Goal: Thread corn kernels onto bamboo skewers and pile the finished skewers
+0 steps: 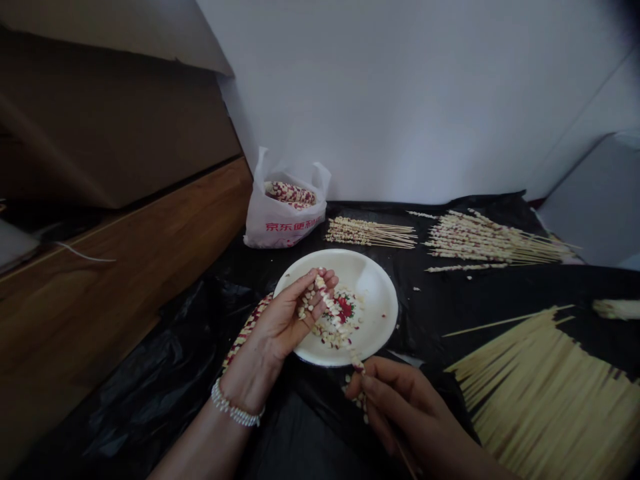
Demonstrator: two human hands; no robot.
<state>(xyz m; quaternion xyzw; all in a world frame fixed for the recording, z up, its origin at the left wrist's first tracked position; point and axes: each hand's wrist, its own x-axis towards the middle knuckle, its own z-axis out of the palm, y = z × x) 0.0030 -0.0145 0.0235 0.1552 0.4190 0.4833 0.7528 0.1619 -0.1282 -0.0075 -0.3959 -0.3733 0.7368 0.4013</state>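
Note:
My left hand [290, 313] is palm up over the left part of a white bowl [375, 287], its fingers curled round loose corn kernels [306, 303]. A skewer threaded with pale and dark red kernels [333, 307] runs from the left fingertips down toward my right hand. My right hand [400, 400] pinches this skewer near the bowl's front edge, and its bare end shows below the fingers. More kernels lie in the bowl around a red flower print. A speckled corn cob [250, 330] is partly hidden behind my left wrist.
Behind the bowl stands a white plastic bag [285, 220] with speckled cobs. Two piles of kernel skewers [370, 232] [480, 240] lie at the back and right. Many bare sticks [555, 393] are at the right front, near a pale cob [617, 309]. Black plastic sheeting [190, 360] lies underneath.

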